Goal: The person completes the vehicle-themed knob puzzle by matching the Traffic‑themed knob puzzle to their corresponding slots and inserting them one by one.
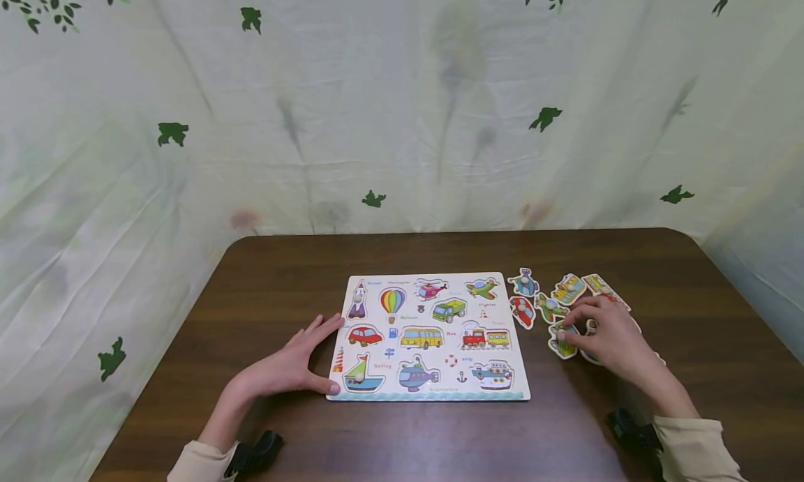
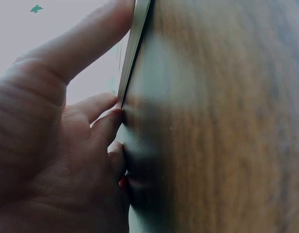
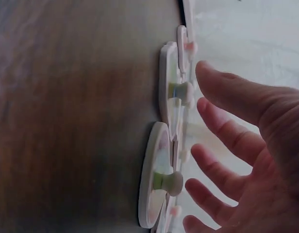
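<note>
My left hand (image 1: 292, 360) rests at the left edge of a white puzzle board (image 1: 433, 400), fingers spread and thumb by the near left corner. In the left wrist view, the thumb and fingertips meet the board's edge (image 2: 132, 53). The board shows vehicle pictures, including a balloon, bus, train and ship. Right of it, my right hand (image 1: 612, 335) hovers over loose knobbed puzzle pieces. Its fingers bend slightly near a greenish piece (image 1: 562, 342). The right wrist view shows the thumb and fingers apart from a green-stemmed knob (image 3: 181, 93), holding nothing. Part of the pile is hidden under this hand.
Other loose pieces lie close together: a blue one (image 1: 524, 283), a red one (image 1: 523, 312), a green plane (image 1: 550, 307) and a yellow one (image 1: 569, 289). Behind the brown wooden table (image 1: 440, 440) hangs a pale curtain (image 1: 402, 119) with leaf prints.
</note>
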A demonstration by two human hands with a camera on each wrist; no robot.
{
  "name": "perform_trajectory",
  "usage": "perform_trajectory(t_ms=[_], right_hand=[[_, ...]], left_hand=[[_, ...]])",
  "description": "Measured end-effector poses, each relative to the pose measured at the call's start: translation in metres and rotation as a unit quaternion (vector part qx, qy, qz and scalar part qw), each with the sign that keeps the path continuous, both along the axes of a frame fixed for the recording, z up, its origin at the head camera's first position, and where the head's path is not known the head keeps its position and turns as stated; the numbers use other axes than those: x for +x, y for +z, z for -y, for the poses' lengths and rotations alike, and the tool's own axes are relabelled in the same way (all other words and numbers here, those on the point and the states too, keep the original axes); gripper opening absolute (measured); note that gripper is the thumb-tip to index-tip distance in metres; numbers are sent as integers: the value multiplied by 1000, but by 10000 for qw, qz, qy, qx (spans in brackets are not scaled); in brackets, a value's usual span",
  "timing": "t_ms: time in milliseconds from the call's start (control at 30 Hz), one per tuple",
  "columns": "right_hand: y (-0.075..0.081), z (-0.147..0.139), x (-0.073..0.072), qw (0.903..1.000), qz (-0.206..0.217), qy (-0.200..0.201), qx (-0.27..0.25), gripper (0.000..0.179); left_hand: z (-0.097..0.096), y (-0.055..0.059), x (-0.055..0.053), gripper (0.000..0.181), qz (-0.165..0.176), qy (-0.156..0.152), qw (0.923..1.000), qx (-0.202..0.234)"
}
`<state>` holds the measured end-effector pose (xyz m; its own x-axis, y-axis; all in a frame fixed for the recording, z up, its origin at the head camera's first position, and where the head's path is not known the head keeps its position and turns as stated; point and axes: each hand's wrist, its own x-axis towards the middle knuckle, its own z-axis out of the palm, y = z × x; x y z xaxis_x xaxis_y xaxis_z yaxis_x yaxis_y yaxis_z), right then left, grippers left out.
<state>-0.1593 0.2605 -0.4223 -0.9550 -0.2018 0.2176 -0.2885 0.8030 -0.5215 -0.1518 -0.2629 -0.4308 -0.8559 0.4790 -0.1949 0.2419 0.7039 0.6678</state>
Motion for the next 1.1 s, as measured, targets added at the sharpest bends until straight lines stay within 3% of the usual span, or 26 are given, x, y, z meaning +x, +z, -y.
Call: perform_trajectory(t_ms=[400,1100], right_hand=[[-11,4,4,9998,93,-51,162,19],[-7,4,0,9999,9,134,100,14]], left_hand=[[0,-2,1,109,51,-32,10000,-11],[-1,1,0,109,49,30,10000,-12]])
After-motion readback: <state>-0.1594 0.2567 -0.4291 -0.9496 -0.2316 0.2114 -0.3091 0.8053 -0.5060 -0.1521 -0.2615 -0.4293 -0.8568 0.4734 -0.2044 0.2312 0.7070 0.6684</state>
